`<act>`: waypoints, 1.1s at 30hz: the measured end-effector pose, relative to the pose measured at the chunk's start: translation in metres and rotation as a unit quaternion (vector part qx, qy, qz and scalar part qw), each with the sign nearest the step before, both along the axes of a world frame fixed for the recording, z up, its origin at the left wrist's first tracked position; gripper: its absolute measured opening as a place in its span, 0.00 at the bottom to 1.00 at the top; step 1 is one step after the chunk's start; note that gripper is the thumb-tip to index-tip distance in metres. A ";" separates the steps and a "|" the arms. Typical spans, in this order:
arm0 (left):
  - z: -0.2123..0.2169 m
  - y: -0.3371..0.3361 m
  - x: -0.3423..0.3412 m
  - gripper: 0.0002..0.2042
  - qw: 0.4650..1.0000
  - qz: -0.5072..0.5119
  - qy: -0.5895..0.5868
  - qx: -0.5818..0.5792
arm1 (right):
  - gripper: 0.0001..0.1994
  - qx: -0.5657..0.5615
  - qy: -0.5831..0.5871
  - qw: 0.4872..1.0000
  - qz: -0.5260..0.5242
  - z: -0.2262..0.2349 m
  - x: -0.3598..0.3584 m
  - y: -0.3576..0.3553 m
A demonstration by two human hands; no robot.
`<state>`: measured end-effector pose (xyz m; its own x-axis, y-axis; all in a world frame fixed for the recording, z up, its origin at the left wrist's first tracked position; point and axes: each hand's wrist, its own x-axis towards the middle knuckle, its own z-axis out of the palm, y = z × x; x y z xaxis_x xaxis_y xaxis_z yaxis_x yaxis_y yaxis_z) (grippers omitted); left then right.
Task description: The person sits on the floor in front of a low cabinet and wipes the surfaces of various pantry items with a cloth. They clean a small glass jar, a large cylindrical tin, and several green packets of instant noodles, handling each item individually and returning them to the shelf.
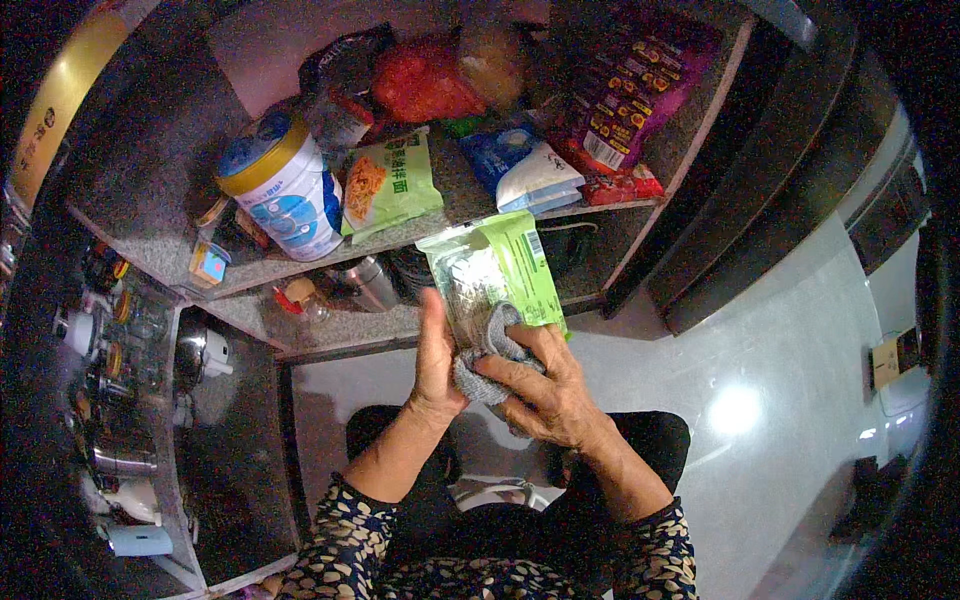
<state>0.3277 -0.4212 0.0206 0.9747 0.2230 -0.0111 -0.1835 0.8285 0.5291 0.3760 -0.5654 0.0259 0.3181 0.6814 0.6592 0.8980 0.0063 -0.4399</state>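
Note:
A green and clear plastic food packet (pixel 497 268) is held up in front of the shelves. My left hand (pixel 435 355) grips its lower left edge with fingers flat against it. My right hand (pixel 545 390) presses a grey cloth (pixel 487 352) against the packet's lower part. The cloth is bunched between both hands.
A stone shelf (pixel 150 170) carries a round blue and white tin with a gold rim (pixel 283 188), a green noodle packet (pixel 388 183), a blue and white bag (pixel 525 168), red and purple snack bags (pixel 625 90). A lower shelf (pixel 330 330) holds a metal flask (pixel 372 283). Cookware stands at the left (pixel 120 400).

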 end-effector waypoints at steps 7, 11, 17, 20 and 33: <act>-0.013 -0.006 0.005 0.20 0.999 0.000 0.040 0.013 | 0.24 0.066 0.048 0.985 -0.149 0.000 0.019 0.007; -0.014 -0.010 0.005 0.21 0.999 0.002 0.011 0.041 | 0.21 0.106 0.093 0.961 -0.239 -0.006 0.039 0.010; -0.013 -0.003 0.000 0.27 0.995 0.014 0.014 0.102 | 0.18 0.134 0.391 0.895 -0.165 0.003 0.051 0.006; -0.010 0.002 0.000 0.28 0.996 0.037 0.010 0.080 | 0.19 0.086 0.460 0.872 -0.141 -0.001 0.042 -0.001; -0.010 0.004 0.003 0.27 0.994 0.074 0.059 0.046 | 0.26 0.019 -0.093 0.981 -0.171 -0.013 -0.023 0.021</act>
<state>0.3305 -0.4172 0.0104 0.9246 0.3685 -0.0967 -0.2313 0.7446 0.6261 0.3530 -0.5440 0.0134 0.3955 0.5290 0.7508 0.9152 -0.2960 -0.2735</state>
